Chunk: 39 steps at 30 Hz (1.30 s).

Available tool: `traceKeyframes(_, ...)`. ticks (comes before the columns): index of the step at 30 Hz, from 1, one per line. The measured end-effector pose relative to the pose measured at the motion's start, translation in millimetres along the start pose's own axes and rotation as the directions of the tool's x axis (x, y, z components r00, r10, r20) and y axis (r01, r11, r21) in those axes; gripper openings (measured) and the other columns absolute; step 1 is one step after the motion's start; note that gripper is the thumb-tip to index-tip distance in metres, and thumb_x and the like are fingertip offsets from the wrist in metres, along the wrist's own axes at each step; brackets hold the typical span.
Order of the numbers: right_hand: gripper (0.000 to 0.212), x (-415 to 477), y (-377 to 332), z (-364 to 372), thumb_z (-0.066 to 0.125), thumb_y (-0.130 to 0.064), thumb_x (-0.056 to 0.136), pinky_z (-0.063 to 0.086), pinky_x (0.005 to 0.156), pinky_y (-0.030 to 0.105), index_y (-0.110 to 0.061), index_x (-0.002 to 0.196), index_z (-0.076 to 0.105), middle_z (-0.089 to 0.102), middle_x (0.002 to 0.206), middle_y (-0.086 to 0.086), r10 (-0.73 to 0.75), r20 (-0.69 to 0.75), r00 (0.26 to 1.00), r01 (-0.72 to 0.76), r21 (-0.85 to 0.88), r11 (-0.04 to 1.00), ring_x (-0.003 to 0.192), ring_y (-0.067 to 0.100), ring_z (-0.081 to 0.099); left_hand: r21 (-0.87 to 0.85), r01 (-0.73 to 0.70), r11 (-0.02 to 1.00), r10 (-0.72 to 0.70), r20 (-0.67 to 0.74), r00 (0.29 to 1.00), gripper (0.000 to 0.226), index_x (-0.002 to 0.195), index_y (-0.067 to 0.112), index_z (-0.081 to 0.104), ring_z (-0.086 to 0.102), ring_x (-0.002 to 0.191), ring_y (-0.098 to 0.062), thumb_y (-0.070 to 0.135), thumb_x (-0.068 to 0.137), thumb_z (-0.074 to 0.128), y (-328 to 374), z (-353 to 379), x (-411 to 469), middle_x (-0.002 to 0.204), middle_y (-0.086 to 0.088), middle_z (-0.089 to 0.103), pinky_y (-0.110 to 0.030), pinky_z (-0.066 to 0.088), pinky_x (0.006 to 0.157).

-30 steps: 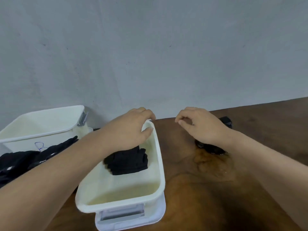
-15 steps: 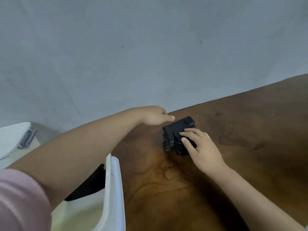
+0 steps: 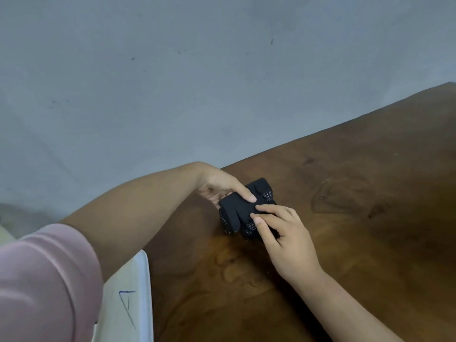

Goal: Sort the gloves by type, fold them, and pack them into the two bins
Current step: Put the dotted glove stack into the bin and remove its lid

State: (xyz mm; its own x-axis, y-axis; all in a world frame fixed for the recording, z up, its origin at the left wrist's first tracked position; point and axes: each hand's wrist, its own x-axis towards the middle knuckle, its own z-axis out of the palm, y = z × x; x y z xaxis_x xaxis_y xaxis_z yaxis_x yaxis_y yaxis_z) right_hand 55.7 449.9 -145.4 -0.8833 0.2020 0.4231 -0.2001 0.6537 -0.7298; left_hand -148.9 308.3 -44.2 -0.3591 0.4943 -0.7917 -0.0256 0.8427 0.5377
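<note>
Between left hand (image 3: pixel 218 190), right hand (image 3: pixel 290 241) fingers (image 3: pixel 271 210): folded black glove (image 3: pixel 238 210), gripped.

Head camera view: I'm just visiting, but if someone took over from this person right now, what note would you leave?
Left hand grips the folded black dotted gloves, thumb on top. Right hand holds their near side.
Gloves lie on or just above the wooden table, right of the white bin.
Done: this bundle looks folded.
Left: pack it; bin contents are out of view.

Open tabletop (image 3: pixel 370 255) right of the gloves (image 3: pixel 237 211), white bin (image 3: pixel 130 292) at near left, wall (image 3: pixel 222 82) close behind
</note>
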Motion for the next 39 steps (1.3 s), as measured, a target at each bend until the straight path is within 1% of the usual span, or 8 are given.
traceKeyframes(4, 0.019, 2, 4, -1, 0.064, -0.043, 0.102, 0.039, 0.100, 0.009, -0.040, 0.107, 0.083, 0.066, 0.122, -0.033, 0.022, -0.058, 0.998, -0.019, 0.054, 0.998, 0.127, 0.001, 0.054, -0.038, -0.020, 0.999, 0.022, 0.045, 0.999, 0.046, 0.136, 0.014, 0.066, 0.065, 0.131, -0.028, 0.037, 0.097, 0.073, -2, 4, 6, 0.136, -0.011, 0.071, -0.049, 0.042, 0.121)
traceKeyframes(10, 0.024, 2, -3, -4, 0.070, -0.054, 0.092, 0.052, 0.093, 0.029, -0.037, 0.088, 0.085, 0.073, 0.110, -0.029, 0.107, -0.144, 0.984, -0.074, 0.217, 0.973, 0.119, 0.003, 0.062, -0.108, -0.122, 0.987, 0.122, -0.007, 0.992, 0.036, 0.131, 0.006, 0.067, 0.072, 0.114, -0.029, 0.026, 0.101, 0.069, 4, 21, 4, 0.126, -0.016, 0.074, -0.038, 0.059, 0.094)
traceKeyframes(13, 0.007, 4, -9, -4, 0.084, -0.038, 0.088, 0.054, 0.092, 0.029, -0.034, 0.082, 0.082, 0.074, 0.106, -0.022, 0.170, -0.199, 0.965, -0.105, 0.300, 0.948, 0.112, 0.005, 0.067, -0.084, -0.179, 0.980, 0.170, -0.109, 0.979, 0.029, 0.124, 0.006, 0.068, 0.075, 0.105, -0.029, 0.025, 0.102, 0.068, 9, 31, -12, 0.118, -0.015, 0.077, -0.035, 0.062, 0.085)
traceKeyframes(18, 0.028, 18, -39, -7, 0.088, -0.025, 0.087, 0.054, 0.099, 0.026, -0.030, 0.108, 0.069, 0.067, 0.121, -0.011, 0.237, -0.266, 0.934, -0.074, 0.506, 0.859, 0.120, 0.008, 0.064, -0.025, -0.327, 0.945, 0.288, -0.409, 0.866, 0.046, 0.124, 0.016, 0.063, 0.074, 0.114, -0.029, 0.038, 0.089, 0.083, 5, 35, -58, 0.121, -0.009, 0.077, -0.040, 0.059, 0.093)
traceKeyframes(23, 0.091, 39, -84, 4, 0.094, -0.053, 0.073, 0.054, 0.109, 0.049, -0.037, 0.149, 0.048, 0.057, 0.149, -0.013, 0.374, 0.130, 0.918, -0.291, 0.863, 0.413, 0.134, 0.011, 0.061, -0.085, -0.511, 0.855, 0.368, -0.596, 0.714, 0.068, 0.133, 0.016, 0.063, 0.072, 0.119, -0.027, 0.040, 0.075, 0.088, -29, 41, -127, 0.128, -0.007, 0.074, -0.057, 0.048, 0.114)
traceKeyframes(26, 0.066, 38, -123, 15, 0.079, -0.037, 0.095, 0.051, 0.111, 0.060, -0.019, 0.152, 0.050, 0.063, 0.148, 0.007, 0.118, 0.382, 0.917, -0.399, 0.891, 0.216, 0.132, 0.029, 0.065, -0.121, -0.570, 0.813, 0.368, -0.651, 0.664, 0.068, 0.137, 0.015, 0.060, 0.069, 0.124, -0.032, 0.037, 0.078, 0.087, -60, 47, -172, 0.132, -0.009, 0.072, -0.061, 0.044, 0.116)
traceKeyframes(34, 0.039, 27, -243, 51, 0.059, -0.043, 0.106, 0.048, 0.115, 0.055, -0.021, 0.138, 0.067, 0.074, 0.132, 0.006, -0.074, 0.619, 0.782, -0.580, 0.766, 0.278, 0.125, 0.025, 0.070, -0.254, -0.586, 0.769, 0.164, -0.808, 0.566, 0.062, 0.138, 0.015, 0.062, 0.071, 0.120, -0.030, 0.042, 0.086, 0.082, -149, 76, -273, 0.129, -0.010, 0.074, -0.057, 0.054, 0.107)
traceKeyframes(39, 0.049, 18, -302, 77, 0.067, -0.061, 0.096, 0.055, 0.108, 0.050, -0.027, 0.130, 0.073, 0.078, 0.123, 0.003, -0.091, 0.739, 0.667, -0.666, 0.646, 0.373, 0.116, 0.022, 0.075, -0.268, -0.584, 0.766, -0.009, -0.913, 0.407, 0.062, 0.132, 0.015, 0.065, 0.077, 0.107, -0.024, 0.048, 0.082, 0.080, -198, 107, -310, 0.117, -0.004, 0.079, -0.052, 0.062, 0.094)
